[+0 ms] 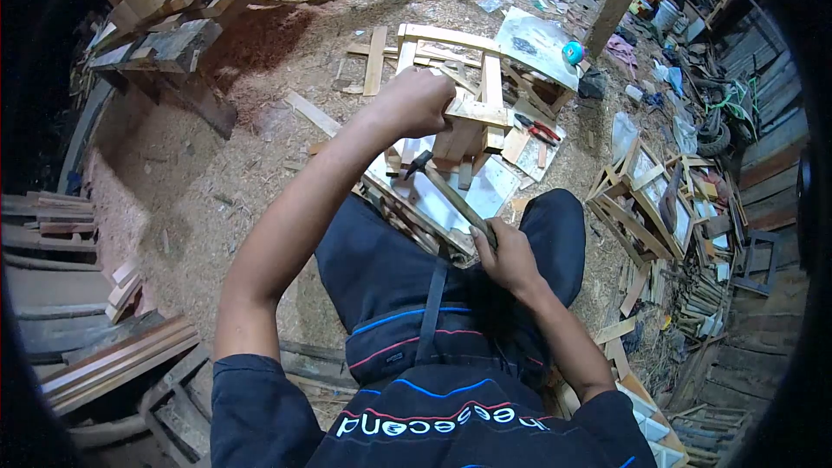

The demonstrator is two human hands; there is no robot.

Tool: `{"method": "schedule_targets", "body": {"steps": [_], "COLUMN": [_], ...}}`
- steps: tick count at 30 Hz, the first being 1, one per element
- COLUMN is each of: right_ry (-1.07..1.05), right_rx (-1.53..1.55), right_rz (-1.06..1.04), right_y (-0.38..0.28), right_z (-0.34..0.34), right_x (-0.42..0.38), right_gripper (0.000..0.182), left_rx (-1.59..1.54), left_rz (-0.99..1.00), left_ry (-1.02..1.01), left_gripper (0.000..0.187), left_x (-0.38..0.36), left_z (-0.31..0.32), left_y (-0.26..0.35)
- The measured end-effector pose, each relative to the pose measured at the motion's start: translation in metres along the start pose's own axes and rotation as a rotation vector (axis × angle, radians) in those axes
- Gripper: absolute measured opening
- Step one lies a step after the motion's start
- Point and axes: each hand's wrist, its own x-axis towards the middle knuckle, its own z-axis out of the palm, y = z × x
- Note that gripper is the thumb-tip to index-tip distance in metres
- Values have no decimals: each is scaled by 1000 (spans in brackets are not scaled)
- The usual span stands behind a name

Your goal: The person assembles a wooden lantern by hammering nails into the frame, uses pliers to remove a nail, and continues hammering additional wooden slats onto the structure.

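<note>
Head camera: a small wooden frame [479, 113] is seen set over a white-topped stand [497, 194], ahead of the seated person's knees. At the frame's near-left corner the left hand [422, 102] is placed, its fingers curled inward — whether the wood itself is gripped cannot be told, since the fingertips are mostly hidden by the back of the hand. By the right hand [510, 253], nearer to the body than the frame, a hammer [457, 199] is gripped around its handle, and the head is held just below the frame's near side. To the right of the frame, red-handled pliers [539, 129] are laid beside pieces of wood. Beyond it on the right, a turquoise object [573, 53] is rested on a pale sheet [542, 33]; to its left, a wooden strip [375, 61] is seen — well within the sawdust-strewn area.
</note>
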Motion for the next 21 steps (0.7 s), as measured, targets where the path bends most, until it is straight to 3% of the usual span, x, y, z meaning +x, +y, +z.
{"method": "schedule_targets", "body": {"steps": [6, 10, 14, 15, 21], "right_ry": [72, 13, 61, 14, 122], "right_rx": [138, 257, 377, 419, 458], "right_rz": [-138, 23, 7, 83, -9], "right_y": [-19, -49, -64, -72, -80], "right_z": [10, 13, 28, 27, 51], "right_x": [-3, -5, -7, -8, -9], "right_gripper": [20, 24, 26, 27, 29], "left_rx": [30, 52, 43, 31, 2], "left_rz": [10, 20, 23, 13, 18], "left_ry": [30, 35, 29, 35, 48], "left_gripper": [17, 15, 15, 14, 12], "left_x": [2, 3, 2, 1, 3], "left_z": [6, 5, 1, 0, 3], "left_y": [1, 1, 4, 5, 3]}}
